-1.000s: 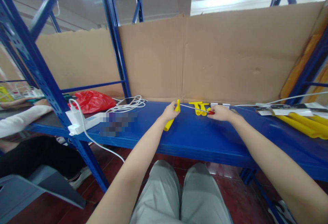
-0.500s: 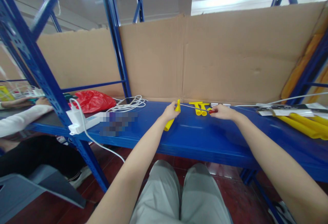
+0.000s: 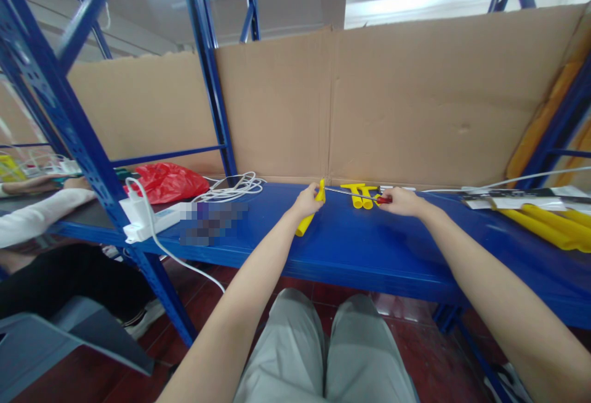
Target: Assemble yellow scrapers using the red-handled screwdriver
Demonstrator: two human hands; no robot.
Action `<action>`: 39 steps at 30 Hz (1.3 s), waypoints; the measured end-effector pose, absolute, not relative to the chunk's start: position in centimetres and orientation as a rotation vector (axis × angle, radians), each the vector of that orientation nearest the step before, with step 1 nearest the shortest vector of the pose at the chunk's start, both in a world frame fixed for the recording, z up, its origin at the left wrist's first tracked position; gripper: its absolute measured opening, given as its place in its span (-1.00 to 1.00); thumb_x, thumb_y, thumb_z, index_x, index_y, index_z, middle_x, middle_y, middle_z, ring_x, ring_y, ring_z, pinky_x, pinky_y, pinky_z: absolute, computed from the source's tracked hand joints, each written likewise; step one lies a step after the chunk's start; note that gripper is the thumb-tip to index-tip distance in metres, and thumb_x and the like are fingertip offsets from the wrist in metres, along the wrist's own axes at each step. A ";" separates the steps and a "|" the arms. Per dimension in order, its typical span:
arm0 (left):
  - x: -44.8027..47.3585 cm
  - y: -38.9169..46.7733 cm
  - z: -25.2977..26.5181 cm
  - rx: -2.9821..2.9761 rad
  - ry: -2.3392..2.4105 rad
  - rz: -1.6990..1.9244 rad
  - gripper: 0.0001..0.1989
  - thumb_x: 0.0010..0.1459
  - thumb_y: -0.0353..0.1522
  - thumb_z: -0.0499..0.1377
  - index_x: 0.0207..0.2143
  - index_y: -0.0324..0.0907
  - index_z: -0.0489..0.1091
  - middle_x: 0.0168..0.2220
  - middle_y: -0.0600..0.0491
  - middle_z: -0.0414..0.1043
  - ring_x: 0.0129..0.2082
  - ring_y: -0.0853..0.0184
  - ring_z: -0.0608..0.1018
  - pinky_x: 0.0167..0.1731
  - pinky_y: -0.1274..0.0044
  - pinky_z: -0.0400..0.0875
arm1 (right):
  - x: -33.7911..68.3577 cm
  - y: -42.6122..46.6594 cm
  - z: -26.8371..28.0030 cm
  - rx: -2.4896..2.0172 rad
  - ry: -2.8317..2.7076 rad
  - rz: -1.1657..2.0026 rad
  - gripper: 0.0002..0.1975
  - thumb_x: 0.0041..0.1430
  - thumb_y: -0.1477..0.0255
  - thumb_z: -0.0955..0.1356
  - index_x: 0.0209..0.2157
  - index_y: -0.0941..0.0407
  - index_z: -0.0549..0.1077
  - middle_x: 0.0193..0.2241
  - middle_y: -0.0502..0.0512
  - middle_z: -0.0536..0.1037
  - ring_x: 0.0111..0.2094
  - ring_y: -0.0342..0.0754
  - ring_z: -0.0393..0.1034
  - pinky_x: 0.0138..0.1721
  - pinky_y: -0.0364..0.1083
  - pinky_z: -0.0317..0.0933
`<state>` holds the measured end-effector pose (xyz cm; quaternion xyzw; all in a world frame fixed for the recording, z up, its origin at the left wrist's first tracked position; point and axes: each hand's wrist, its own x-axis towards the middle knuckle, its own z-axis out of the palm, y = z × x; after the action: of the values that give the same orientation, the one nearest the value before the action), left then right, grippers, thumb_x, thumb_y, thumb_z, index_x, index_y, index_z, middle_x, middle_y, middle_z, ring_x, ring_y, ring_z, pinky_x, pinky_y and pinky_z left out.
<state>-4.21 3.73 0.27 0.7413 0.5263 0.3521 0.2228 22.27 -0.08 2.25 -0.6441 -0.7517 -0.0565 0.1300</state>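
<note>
My left hand [image 3: 306,202] is closed around a yellow T-shaped plastic piece [image 3: 304,225], whose tube end points down towards the shelf's front. In my right hand [image 3: 401,202] is a screwdriver [image 3: 385,200] with a red and dark handle. Its long metal shaft runs level to the left, and the tip meets or nearly meets the top of the yellow piece; my fingers partly hide the contact. Behind the shaft, two more yellow T-shaped pieces [image 3: 361,196] lie side by side on the blue shelf [image 3: 351,249].
At left are a red plastic bag [image 3: 168,182], coiled white cable [image 3: 242,187] and a white power strip [image 3: 161,219]. Yellow tubes [image 3: 538,226] and flat packaging [image 3: 521,199] lie at right. Cardboard [image 3: 438,101] stands behind. Another person's sleeve [image 3: 46,213] shows far left.
The screwdriver handle appears slightly turned in my right hand. My left hand and the yellow piece stay in place.
</note>
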 end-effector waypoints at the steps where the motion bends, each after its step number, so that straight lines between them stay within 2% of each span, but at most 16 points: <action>1: -4.2 3.7 0.3 2.048 1.455 0.968 -0.53 0.06 -0.56 0.21 0.04 -0.23 0.27 0.00 -0.15 0.45 -0.30 0.33 0.59 -0.33 0.56 0.44 | 22.2 -0.1 2.3 -1.883 -2.182 -0.192 -0.88 -0.01 0.39 0.31 -0.56 0.10 0.39 -0.57 0.07 0.48 -0.51 -0.08 0.34 -0.48 -0.15 0.05; 7: -4.2 3.5 0.5 2.052 1.471 0.960 -0.54 0.08 -0.55 0.21 0.05 -0.23 0.26 0.02 -0.15 0.44 -0.30 0.33 0.59 -0.33 0.57 0.44 | 22.1 0.1 1.9 -1.903 -2.138 -0.258 -0.89 -0.01 0.35 0.33 -0.48 0.10 0.38 -0.57 0.08 0.48 -0.55 -0.10 0.29 -0.53 -0.15 -0.01; 13: -4.2 3.7 0.3 2.048 1.456 0.977 -0.54 0.05 -0.55 0.22 0.03 -0.21 0.27 0.00 -0.13 0.45 -0.28 0.33 0.59 -0.32 0.57 0.45 | 22.5 0.2 2.1 -1.860 -2.181 -0.185 -0.90 0.01 0.38 0.31 -0.52 0.09 0.40 -0.50 0.09 0.54 -0.46 -0.07 0.38 -0.48 -0.17 0.07; 20: -4.3 3.9 0.2 2.057 1.448 0.980 -0.53 0.05 -0.55 0.21 0.04 -0.21 0.27 0.02 -0.15 0.45 -0.27 0.32 0.59 -0.30 0.55 0.45 | 22.4 0.0 2.0 -1.909 -2.123 -0.154 -0.91 -0.01 0.39 0.33 -0.52 0.10 0.39 -0.60 0.06 0.49 -0.55 -0.09 0.34 -0.52 -0.16 0.03; 27: -4.2 3.7 0.3 2.062 1.450 0.965 -0.55 0.07 -0.55 0.20 0.04 -0.23 0.27 0.02 -0.16 0.44 -0.30 0.32 0.59 -0.33 0.55 0.44 | 22.5 0.1 2.2 -1.945 -2.130 -0.216 -0.85 0.02 0.37 0.30 -0.42 0.09 0.50 -0.40 0.12 0.59 -0.36 -0.01 0.45 -0.45 -0.16 0.10; 30: -4.2 3.5 0.4 2.059 1.450 0.961 -0.54 0.07 -0.56 0.20 0.04 -0.24 0.27 0.01 -0.16 0.44 -0.32 0.33 0.59 -0.36 0.56 0.44 | 22.3 0.0 2.3 -2.007 -2.103 -0.302 -0.84 0.03 0.35 0.30 -0.43 0.09 0.51 -0.43 0.14 0.59 -0.37 0.01 0.46 -0.47 -0.15 0.07; 35: -4.2 3.4 0.5 2.058 1.455 0.969 -0.56 0.07 -0.55 0.20 0.03 -0.21 0.27 -0.02 -0.11 0.47 -0.31 0.35 0.59 -0.36 0.59 0.44 | 22.4 0.2 2.1 -2.002 -2.109 -0.255 -0.84 0.03 0.37 0.31 -0.44 0.11 0.51 -0.52 0.14 0.56 -0.48 -0.02 0.41 -0.48 -0.14 0.07; 39: -4.3 3.6 0.4 2.063 1.454 0.978 -0.55 0.05 -0.55 0.22 0.02 -0.20 0.28 -0.03 -0.10 0.47 -0.30 0.34 0.58 -0.33 0.58 0.45 | 22.6 0.3 2.1 -2.010 -2.058 -0.360 -0.82 0.00 0.32 0.33 -0.36 0.07 0.52 -0.40 0.13 0.60 -0.37 0.01 0.45 -0.45 -0.14 0.08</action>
<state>-4.26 3.60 0.37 0.7443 0.5244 0.3530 0.2156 22.60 0.29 2.11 -0.6883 -0.7046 -0.1233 0.1210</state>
